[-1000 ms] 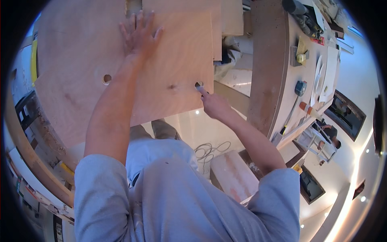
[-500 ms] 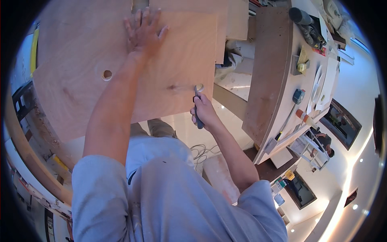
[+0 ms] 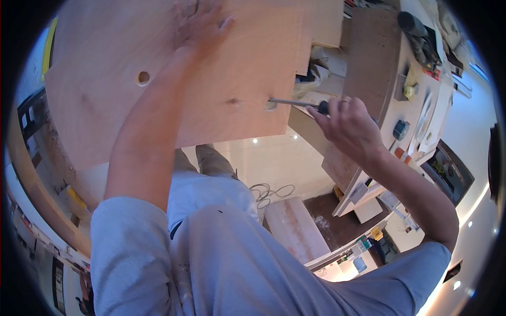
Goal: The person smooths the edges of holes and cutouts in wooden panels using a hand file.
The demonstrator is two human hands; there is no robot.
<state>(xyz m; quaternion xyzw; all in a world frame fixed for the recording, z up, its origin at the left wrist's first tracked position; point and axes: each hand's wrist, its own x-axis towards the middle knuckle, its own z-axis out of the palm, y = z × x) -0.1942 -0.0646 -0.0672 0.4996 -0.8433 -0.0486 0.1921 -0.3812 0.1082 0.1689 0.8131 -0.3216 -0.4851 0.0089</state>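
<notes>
A large pale wooden board (image 3: 211, 118) spreads out before me, with a round hole (image 3: 143, 78) through its left part. A second round recess (image 3: 270, 106) lies near its right edge. My left hand (image 3: 203, 26) rests on the far part of the board, fingers apart but blurred by motion. In my right hand (image 3: 352, 126) is a screwdriver (image 3: 295, 102) with a long thin metal shaft and dark handle. It points left, its tip at the recess by the right edge. Whether the tip is inside the recess I cannot tell.
To the right stands a wooden bench (image 3: 373, 58) bearing a power tool (image 3: 414, 31), a tape measure (image 3: 401, 129) and papers. A coiled cable (image 3: 269, 194) lies on the floor beside a pale wooden panel (image 3: 295, 226). A yellow level (image 3: 50, 45) is at the far left.
My right hand has swung out to the right and up, turning the screwdriver from upright to nearly level. The left hand has shifted slightly farther away and remains on the board.
</notes>
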